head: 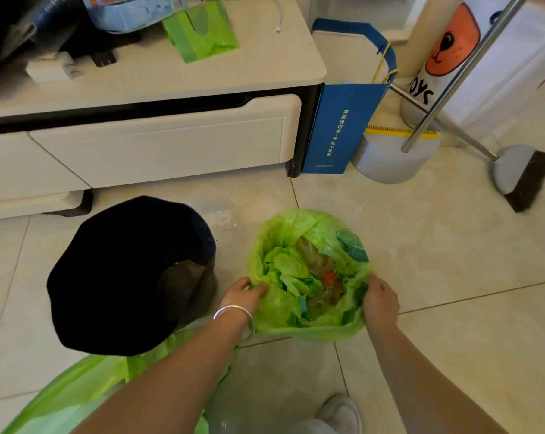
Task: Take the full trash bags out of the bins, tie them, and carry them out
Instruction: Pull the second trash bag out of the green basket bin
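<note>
A full green trash bag (308, 327) sits on the tiled floor, its mouth open and showing green scraps and wrappers. My left hand (244, 292) grips the bag's left rim. My right hand (380, 302) grips the right rim. To the left stands the dark bin (124, 277), tipped toward me, with no liner visible inside. Another green bag (77, 393) lies under my left forearm at the bottom left.
A white low cabinet (158, 142) runs behind the bin, with a pack of green bags (199, 32) on top. A blue paper bag (336, 126), a dustpan (393, 158) and a broom (521, 180) stand at the right. My shoe (343, 411) is below the bag.
</note>
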